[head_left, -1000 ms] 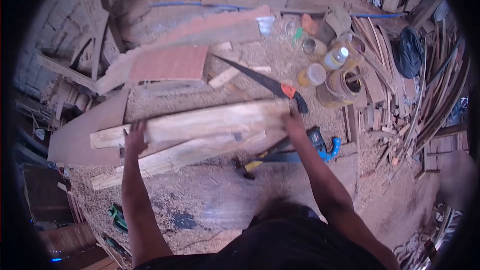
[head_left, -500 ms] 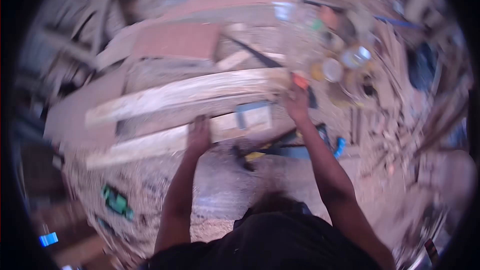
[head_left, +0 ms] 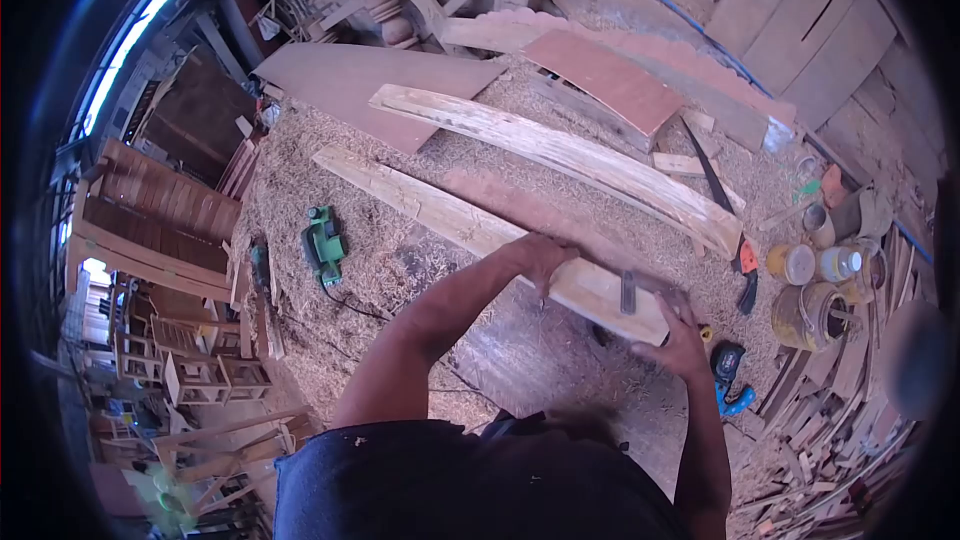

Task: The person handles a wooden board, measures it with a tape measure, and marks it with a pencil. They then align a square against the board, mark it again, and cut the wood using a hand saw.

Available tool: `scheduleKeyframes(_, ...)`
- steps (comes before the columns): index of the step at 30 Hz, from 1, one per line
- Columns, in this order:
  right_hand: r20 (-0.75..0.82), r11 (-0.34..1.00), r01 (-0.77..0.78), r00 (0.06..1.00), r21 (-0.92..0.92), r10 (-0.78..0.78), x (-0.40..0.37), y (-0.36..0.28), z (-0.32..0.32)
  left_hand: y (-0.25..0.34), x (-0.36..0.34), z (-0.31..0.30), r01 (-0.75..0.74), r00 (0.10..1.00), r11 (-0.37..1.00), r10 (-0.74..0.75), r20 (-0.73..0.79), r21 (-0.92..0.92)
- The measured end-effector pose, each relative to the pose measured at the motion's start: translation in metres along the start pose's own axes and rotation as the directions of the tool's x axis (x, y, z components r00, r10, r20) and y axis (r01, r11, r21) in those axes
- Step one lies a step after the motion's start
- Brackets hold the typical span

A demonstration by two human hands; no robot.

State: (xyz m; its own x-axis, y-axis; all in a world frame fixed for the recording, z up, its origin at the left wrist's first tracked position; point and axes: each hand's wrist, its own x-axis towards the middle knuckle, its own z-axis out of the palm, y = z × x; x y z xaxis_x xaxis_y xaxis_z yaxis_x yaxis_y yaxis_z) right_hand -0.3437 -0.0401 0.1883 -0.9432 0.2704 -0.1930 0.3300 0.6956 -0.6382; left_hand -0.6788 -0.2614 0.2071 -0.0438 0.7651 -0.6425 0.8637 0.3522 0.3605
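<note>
A long pale wooden plank (head_left: 450,215) lies slantwise in front of me. My left hand (head_left: 543,262) grips it nearer its right end, fingers over the far side and thumb at the near edge. At the right end my right hand (head_left: 683,335) is wrapped around the corner, thumb at the near side. Between the two hands, a small dark grey bar (head_left: 628,293) rests on the plank's top face. Beyond lies a second, rougher plank (head_left: 560,162), roughly parallel. Next to its right end is a handsaw with an orange and black handle (head_left: 747,260).
A green electric planer (head_left: 323,245) sits on the shavings at left. A black and blue power tool (head_left: 730,380) lies beyond my right hand. Jars and a bucket (head_left: 805,318) stand at right, above wood scraps (head_left: 830,440). Brown panels (head_left: 605,80) lie at the back.
My view has swung round to the left. My right hand has moved from the rough plank's end by the saw handle to the nearer plank's end. My left hand stays on the nearer plank.
</note>
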Motion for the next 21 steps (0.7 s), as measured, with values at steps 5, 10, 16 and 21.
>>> scheduleKeyframes(5, 0.01, 0.985, 0.027, 1.0, 0.171, -0.029, -0.01, 0.012, 0.021, 0.025, -0.037, 0.054, 0.101, 0.925, 0.974, -0.018, -0.379, 0.201)
scheduleKeyframes(10, 0.196, 0.446, -0.359, 0.908, 0.82, 0.369, -0.064, -0.002, 0.048, 0.046, -0.062, 0.139, 0.17, 0.771, 0.955, 0.024, -0.636, 0.242)
scheduleKeyframes(16, 0.279, 0.256, -0.34, 0.928, 0.905, 0.248, -0.115, -0.007, 0.095, 0.077, -0.099, 0.187, 0.248, 0.703, 0.958, -0.077, -0.707, 0.142)
scheduleKeyframes(21, -0.101, 0.675, 0.017, 0.991, 0.737, 0.085, -0.125, -0.074, 0.048, 0.115, -0.097, 0.203, 0.446, 0.21, 0.853, -0.393, -0.895, -0.27)
